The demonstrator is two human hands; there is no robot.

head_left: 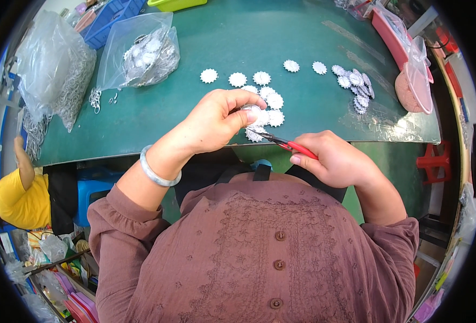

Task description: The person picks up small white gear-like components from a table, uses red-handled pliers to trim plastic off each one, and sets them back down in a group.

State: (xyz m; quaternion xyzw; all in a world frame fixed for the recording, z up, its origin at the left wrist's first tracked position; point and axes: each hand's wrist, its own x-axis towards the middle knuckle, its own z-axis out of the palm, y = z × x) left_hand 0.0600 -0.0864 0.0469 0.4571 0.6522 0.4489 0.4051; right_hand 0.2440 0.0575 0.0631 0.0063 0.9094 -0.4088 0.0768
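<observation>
My left hand point(219, 121), with a pale bangle point(158, 171) on its wrist, pinches a round silvery disc point(253, 110) between thumb and forefinger near the table's front edge. In my right hand point(329, 156) are pliers with red handles point(301, 149). Their dark, pointed jaws point(268, 135) reach to just below the held disc; whether they touch it I cannot tell. Several white discs with scalloped rims point(275, 100) lie right around and behind my left fingers, partly hidden by them. Others, such as one disc point(209, 76), are spread farther back.
A pile of discs point(354, 83) lies to the right. At left stand a clear bag of discs point(150, 54) and a big bag of metal rings point(68, 81), with loose rings point(94, 99) beside them. Pink baskets point(413, 89) line the right edge. A person in yellow point(22, 199) is at far left.
</observation>
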